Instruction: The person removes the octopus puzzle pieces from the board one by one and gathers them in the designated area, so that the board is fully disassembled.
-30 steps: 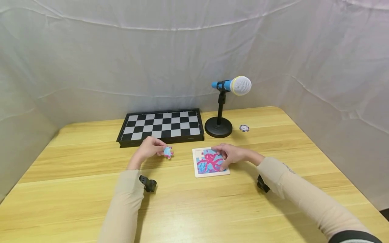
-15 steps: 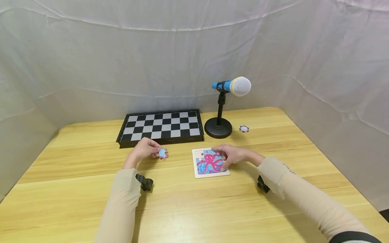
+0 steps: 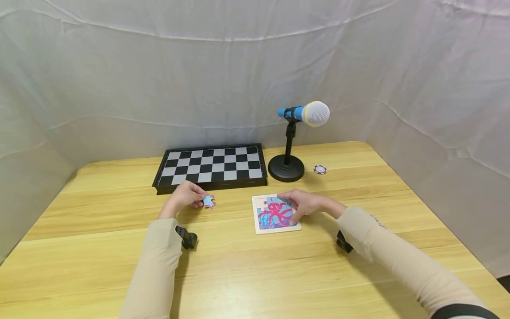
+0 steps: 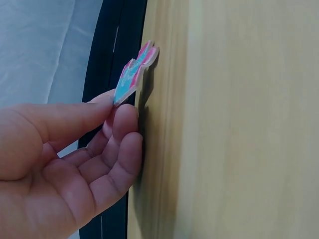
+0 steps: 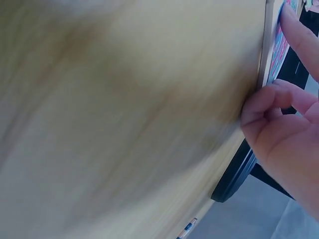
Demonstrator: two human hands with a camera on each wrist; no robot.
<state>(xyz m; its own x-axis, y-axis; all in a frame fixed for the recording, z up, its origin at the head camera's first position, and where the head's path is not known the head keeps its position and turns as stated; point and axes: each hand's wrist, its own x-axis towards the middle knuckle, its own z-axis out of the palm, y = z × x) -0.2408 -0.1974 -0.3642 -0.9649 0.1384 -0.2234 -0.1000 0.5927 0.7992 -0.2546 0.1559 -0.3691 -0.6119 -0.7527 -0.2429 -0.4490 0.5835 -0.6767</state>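
My left hand pinches a blue and pink jigsaw piece between thumb and fingers, in front of the checkered board. In the left wrist view the piece juts tilted from the fingertips, and the other fingers curl beneath. A square jigsaw puzzle with a white frame shows a pink octopus on blue, with a bare gap at its upper left. My right hand holds its right side, with thumb and index finger spread over it. The right wrist view shows curled fingers against the frame's edge.
A black-framed checkered board lies at the back of the wooden table. Right of it stands a blue microphone on a black stand. A poker chip lies farther right. White cloth hangs behind.
My left hand has moved a little to the left with the jigsaw piece, away from the puzzle, and the piece has turned slightly. The right hand has stayed on the puzzle.
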